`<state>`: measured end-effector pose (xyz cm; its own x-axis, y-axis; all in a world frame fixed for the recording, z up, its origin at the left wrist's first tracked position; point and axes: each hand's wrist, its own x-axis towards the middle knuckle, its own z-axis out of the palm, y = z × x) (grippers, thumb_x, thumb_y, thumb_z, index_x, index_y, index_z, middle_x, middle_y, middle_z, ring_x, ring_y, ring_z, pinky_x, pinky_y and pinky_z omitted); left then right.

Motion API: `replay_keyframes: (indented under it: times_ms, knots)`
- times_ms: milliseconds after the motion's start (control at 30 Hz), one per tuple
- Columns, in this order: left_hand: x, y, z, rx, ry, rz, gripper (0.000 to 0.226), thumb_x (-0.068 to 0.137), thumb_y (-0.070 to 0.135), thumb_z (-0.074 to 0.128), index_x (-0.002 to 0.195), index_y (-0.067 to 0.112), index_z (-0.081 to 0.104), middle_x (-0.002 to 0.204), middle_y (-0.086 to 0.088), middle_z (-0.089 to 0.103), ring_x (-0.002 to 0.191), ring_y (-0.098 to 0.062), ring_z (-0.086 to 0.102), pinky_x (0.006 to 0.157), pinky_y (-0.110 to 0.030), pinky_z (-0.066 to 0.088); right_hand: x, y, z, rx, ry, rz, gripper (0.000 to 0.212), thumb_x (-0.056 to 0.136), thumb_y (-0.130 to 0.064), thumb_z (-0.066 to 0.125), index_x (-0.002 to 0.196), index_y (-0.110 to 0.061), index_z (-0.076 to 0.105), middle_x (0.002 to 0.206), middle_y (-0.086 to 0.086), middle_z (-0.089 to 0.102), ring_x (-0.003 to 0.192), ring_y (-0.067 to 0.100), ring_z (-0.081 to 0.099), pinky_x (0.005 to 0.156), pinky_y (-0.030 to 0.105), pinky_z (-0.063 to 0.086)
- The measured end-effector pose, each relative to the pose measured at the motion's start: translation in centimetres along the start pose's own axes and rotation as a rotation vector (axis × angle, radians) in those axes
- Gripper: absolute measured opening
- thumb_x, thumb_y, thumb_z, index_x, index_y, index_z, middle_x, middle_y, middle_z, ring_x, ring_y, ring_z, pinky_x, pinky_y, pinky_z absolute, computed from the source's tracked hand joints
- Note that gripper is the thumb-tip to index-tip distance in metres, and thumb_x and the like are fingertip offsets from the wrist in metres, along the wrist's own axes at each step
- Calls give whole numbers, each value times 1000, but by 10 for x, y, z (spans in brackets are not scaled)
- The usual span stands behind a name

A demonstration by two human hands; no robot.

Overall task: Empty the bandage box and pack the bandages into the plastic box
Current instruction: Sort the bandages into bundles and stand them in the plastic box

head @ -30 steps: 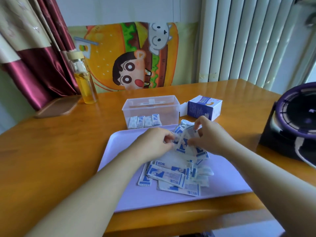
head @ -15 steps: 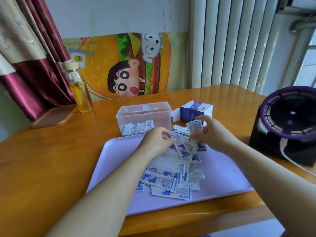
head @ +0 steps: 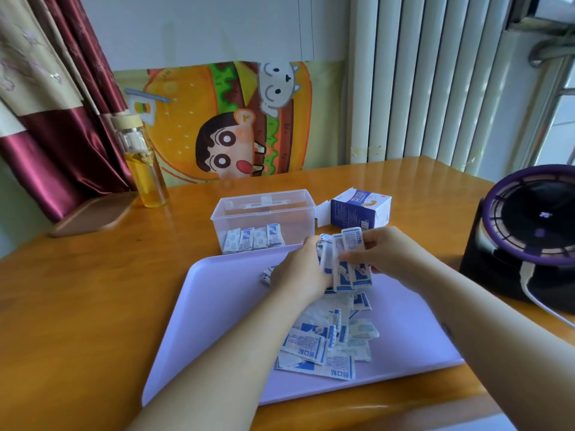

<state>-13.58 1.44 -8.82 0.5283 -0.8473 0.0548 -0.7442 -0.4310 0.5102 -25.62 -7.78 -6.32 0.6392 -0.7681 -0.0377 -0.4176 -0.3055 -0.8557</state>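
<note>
Both hands hold one upright bundle of blue-and-white bandage packets above the lilac tray. My left hand grips the bundle from the left, my right hand from the right. A loose pile of bandages lies on the tray below them. Behind the tray stands the clear plastic box, lid off, with a row of bandages standing along its front wall. To its right lies the blue-and-white bandage box on its side, its flap open.
A glass bottle of yellow liquid stands at the back left beside a wooden board. A black and purple round device with a white cable sits at the right table edge. A cartoon poster leans against the wall.
The two hands have drawn closer and squared the gathered packets into one upright bundle, lifted slightly above the pile. The view has shifted a little.
</note>
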Motion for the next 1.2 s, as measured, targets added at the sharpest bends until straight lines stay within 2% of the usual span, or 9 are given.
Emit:
replay_keyframes:
  times_ms: [100,267,367,567,667,800,867,1033,1200]
  knots:
    - [1,-5,-10,-261,-11,22,45,83,25,67,125,26,50,97,5,65,82,-13,62,63,-27,49,-1,1,-4,50,29,-12,11,80,-22,74,88,-16,70,75,-4,69,48,-3,55,47,14,40]
    - [-4,-11,-30,-902,-189,-87,27,95,7,48,120,5,56,106,-15,68,93,-24,66,89,-42,53,-1,-8,-7,276,-34,-8,15,76,-14,75,90,-10,70,89,9,74,87,24,69,79,37,56]
    - [-14,-5,-41,-1304,-326,-210,31,98,8,35,118,0,56,102,-21,66,84,-28,66,76,-40,53,-4,-27,1,238,-114,-78,21,76,-16,75,95,-8,71,91,10,74,88,28,69,84,37,55]
    - [-29,-7,-50,-1419,-329,-163,55,92,59,31,92,17,66,72,-5,61,65,-15,56,68,-30,51,-8,-65,27,-135,-37,-326,16,76,-27,77,69,-21,64,64,-6,67,53,4,59,56,18,47]
    - [-34,-17,-50,-1478,-277,-146,49,89,53,42,90,10,67,71,-6,54,67,-14,52,69,-33,59,-10,-71,38,-157,-98,-404,16,77,-20,76,78,-8,66,66,2,69,54,11,64,54,22,50]
    - [-39,-32,-56,-1541,-162,-286,26,95,30,50,98,12,69,69,0,53,54,-8,45,57,-22,55,-15,-71,43,-161,-91,-434,44,75,-21,77,116,-13,62,90,-7,68,76,9,66,78,26,54]
    - [-40,-43,-60,-1619,-85,-360,20,95,25,52,102,13,66,73,1,56,45,-5,40,49,-18,50,-23,-68,41,-243,-47,-459,39,76,-30,75,112,-18,64,85,-13,64,74,6,63,71,21,51]
    - [-45,-60,-73,-1791,75,-417,19,98,21,46,102,10,62,68,3,51,49,-4,31,43,-14,42,-53,-45,58,-888,-393,-401,56,70,-58,70,112,-24,55,101,-10,57,86,12,50,72,27,43]
    - [-50,-61,-80,-1821,81,-406,22,98,20,45,109,9,61,70,2,53,54,-4,32,46,-15,44,-38,-36,56,-848,-434,-341,42,77,-41,72,109,-18,55,86,-10,48,76,9,44,64,23,35]
